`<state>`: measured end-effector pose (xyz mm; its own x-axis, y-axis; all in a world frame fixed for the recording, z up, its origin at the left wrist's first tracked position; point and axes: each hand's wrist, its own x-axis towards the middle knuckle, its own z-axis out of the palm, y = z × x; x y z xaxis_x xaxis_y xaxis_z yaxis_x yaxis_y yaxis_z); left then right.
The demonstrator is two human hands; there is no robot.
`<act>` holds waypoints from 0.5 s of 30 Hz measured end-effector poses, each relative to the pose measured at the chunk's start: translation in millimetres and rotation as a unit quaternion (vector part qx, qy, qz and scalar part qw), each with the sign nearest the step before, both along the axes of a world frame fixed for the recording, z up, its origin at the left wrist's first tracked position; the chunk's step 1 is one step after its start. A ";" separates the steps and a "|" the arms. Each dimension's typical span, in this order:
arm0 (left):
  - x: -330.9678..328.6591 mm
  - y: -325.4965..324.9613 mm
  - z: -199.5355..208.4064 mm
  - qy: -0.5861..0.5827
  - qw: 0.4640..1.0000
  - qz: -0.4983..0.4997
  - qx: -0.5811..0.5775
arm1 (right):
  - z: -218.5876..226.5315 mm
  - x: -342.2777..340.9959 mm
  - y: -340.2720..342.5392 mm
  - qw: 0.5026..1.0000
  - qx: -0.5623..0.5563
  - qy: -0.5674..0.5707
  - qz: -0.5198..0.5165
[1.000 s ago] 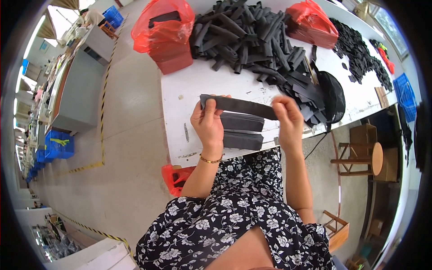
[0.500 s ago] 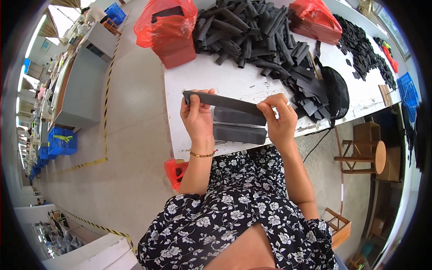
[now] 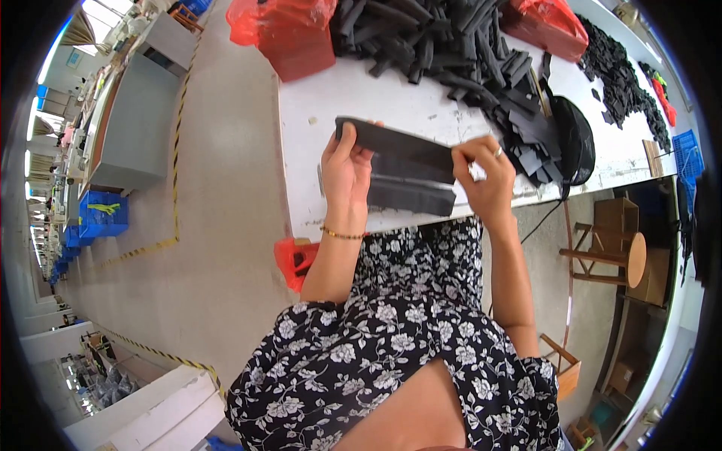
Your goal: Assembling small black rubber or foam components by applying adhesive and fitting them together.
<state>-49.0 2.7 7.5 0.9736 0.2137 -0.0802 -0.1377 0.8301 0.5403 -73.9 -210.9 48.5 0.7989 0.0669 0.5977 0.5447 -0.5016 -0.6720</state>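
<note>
A flat dark grey strip of material (image 3: 402, 144) is stretched between my hands above the white table (image 3: 304, 161). My left hand (image 3: 349, 164) pinches its left end, thumb on top and fingers behind. At the right end, my right hand (image 3: 485, 177) grips the corner between thumb and fingers. Below the strip, nearer to me, lie stacks of similar dark strips (image 3: 410, 198), partly hidden by the held one. Past my hands spreads a large heap of curled dark strips (image 3: 421, 37). Flat dark pieces (image 3: 528, 143) lie right of it.
Red plastic bags cover a box at the back left (image 3: 297, 49) and another at the back right (image 3: 549, 26). A black mesh-like object (image 3: 575, 143) stands by the table's right edge. Small black pieces (image 3: 620, 79) pile further right. A wooden stool (image 3: 635, 259) is on the floor.
The strip has tilted so more of its broad face shows. Both hands sit slightly further right and higher in the picture, while the whole table has shifted upward in view.
</note>
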 end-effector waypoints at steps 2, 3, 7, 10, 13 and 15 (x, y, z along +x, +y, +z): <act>-0.1 1.1 -4.6 0.021 1.000 0.001 0.012 | -10.7 4.6 -4.7 0.992 0.044 0.117 -0.004; -4.1 6.7 -8.7 0.045 0.992 0.000 0.122 | -23.5 3.6 -12.9 0.980 0.075 0.185 0.011; -10.8 24.4 -38.3 0.062 0.827 0.052 0.557 | -49.9 2.8 -16.4 0.954 0.049 0.293 -0.035; -4.9 32.4 -68.3 0.078 0.746 0.052 0.659 | -58.6 7.4 -9.4 0.958 -0.017 0.272 -0.088; -0.1 26.7 -76.3 0.064 0.694 0.032 0.717 | -80.2 16.6 -16.1 0.955 -0.120 0.252 -0.102; 6.2 25.0 -83.0 0.078 0.667 0.022 0.740 | -91.2 17.2 -19.1 0.962 -0.144 0.209 -0.102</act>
